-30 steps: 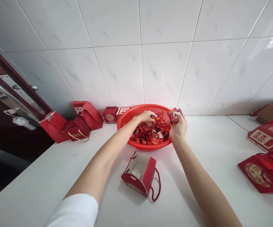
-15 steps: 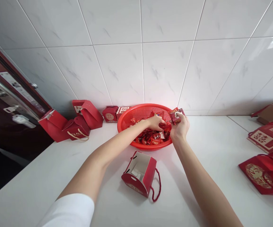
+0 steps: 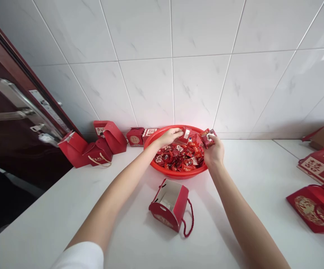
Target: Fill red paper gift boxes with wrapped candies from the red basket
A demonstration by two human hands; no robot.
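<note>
Over the left part of the red plastic basket (image 3: 175, 175), my left hand (image 3: 170, 136) pinches a red packet (image 3: 184, 135) with a pale label. Wrapped red sweets (image 3: 175, 157) lie in the basket below it. At the basket's right rim my right hand (image 3: 214, 150) is closed round red and dark red candy packets (image 3: 208, 137). In front of the basket stands a small red box (image 3: 169, 204), its top open, with a red cord handle at its right side and something whitish inside.
Several red gift boxes (image 3: 110, 136) stand against the tiled wall at the left, beside a door with a handle (image 3: 10, 115). More red boxes (image 3: 318, 164) and a red bag (image 3: 315, 209) lie at the right edge.
My left hand has moved up and left out of the sweets, now with a packet in its fingers. My right hand still holds its packets. The view has shifted slightly.
</note>
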